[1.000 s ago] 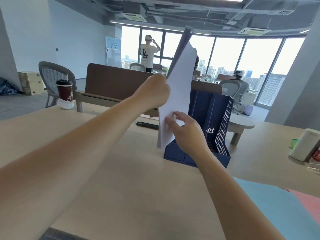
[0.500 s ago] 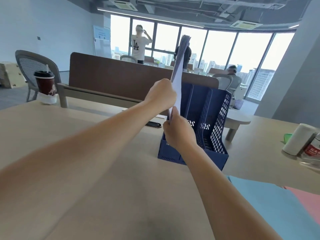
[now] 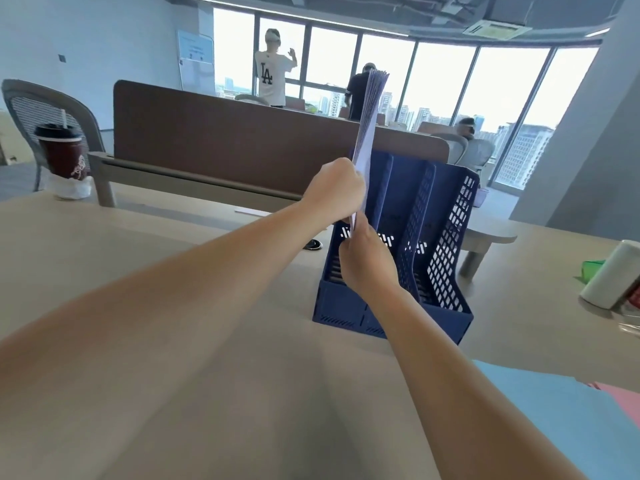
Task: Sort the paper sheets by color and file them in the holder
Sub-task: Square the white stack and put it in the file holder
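1. Holding the paper stack (image 3: 367, 126) upright and edge-on with both hands, right at the leftmost slot of the navy holder (image 3: 446, 237). The top of the stack pokes up well above the holder's rim.
2. Left grip (image 3: 334, 188) is curled tight round the stack about halfway up.
3. Right grip (image 3: 367, 265) is clamped on the bottom edge of the same stack, down at the front of that left slot. The hands hide the bottom edge, so I can't tell whether it's actually seated in there.
4. The other two slots look bare from this angle.
5. The holder stands on the pale wood worktop (image 3: 104, 244), open side facing the camera.
6. Light blue sheets (image 3: 554, 410) lie flat on the worktop at bottom right, with pink sheets (image 3: 623, 396) just beside them at the frame edge.
7. A dark red takeaway cup (image 3: 62, 154) sits far left and a white roll (image 3: 609, 275) far right.
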